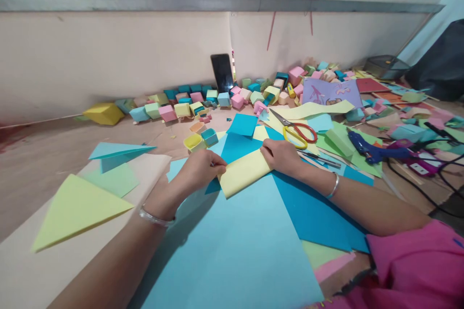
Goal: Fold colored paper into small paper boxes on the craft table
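Note:
A folded strip of pale yellow paper [243,171] lies across blue sheets in the middle. My left hand [201,169] pinches its left end, fingers closed on the edge. At the strip's right end, my right hand [281,154] presses down with fingers curled over the fold. Under the strip lie a large light blue sheet [239,246] and a darker blue sheet [315,212]. Both wrists wear a silver bangle.
Yellow and red scissors [299,134] lie just beyond my right hand. A blue glue gun [369,150] with cables rests at the right. Folded paper triangles [78,207] sit at the left. Several paper cubes [181,106] and a leaning phone [222,73] line the wall.

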`<state>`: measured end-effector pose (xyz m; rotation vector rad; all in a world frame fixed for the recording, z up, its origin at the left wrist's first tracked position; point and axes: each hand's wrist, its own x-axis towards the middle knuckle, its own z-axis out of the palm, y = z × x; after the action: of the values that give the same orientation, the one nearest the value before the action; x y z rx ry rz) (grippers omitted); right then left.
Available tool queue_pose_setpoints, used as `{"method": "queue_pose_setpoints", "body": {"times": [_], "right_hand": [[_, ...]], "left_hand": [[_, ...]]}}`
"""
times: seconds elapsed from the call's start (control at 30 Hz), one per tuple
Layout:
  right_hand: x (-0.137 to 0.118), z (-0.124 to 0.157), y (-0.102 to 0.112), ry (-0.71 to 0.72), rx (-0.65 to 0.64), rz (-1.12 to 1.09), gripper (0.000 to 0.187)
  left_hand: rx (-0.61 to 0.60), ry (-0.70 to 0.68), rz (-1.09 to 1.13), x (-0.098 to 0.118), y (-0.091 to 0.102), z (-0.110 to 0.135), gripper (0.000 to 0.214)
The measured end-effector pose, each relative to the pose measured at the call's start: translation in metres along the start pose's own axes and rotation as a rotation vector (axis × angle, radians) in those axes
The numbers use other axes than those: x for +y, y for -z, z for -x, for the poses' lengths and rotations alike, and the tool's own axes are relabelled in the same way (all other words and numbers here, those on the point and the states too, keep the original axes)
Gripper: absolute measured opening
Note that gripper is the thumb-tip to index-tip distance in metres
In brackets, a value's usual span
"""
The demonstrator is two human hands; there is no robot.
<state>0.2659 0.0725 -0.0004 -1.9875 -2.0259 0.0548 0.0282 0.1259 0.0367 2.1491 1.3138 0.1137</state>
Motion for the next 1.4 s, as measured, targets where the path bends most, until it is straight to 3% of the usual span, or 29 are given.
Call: {"method": "queue_pose_setpoints", "body": {"times": [0.53, 1.4], "right_hand": [[0.0002, 0.0018, -0.0039, 0.031, 0.013, 0.078, 0.028], [0.0004, 0.0017, -0.0060, 0.059, 0.019, 0.129, 0.026]], "left_hand": [[0.020, -0.080, -0.089, 0.0036, -0.0044, 0.0008, 0.017], [-0.079, -0.021, 0.046, -0.0010, 0.0008, -0.0006, 0.021]]}}
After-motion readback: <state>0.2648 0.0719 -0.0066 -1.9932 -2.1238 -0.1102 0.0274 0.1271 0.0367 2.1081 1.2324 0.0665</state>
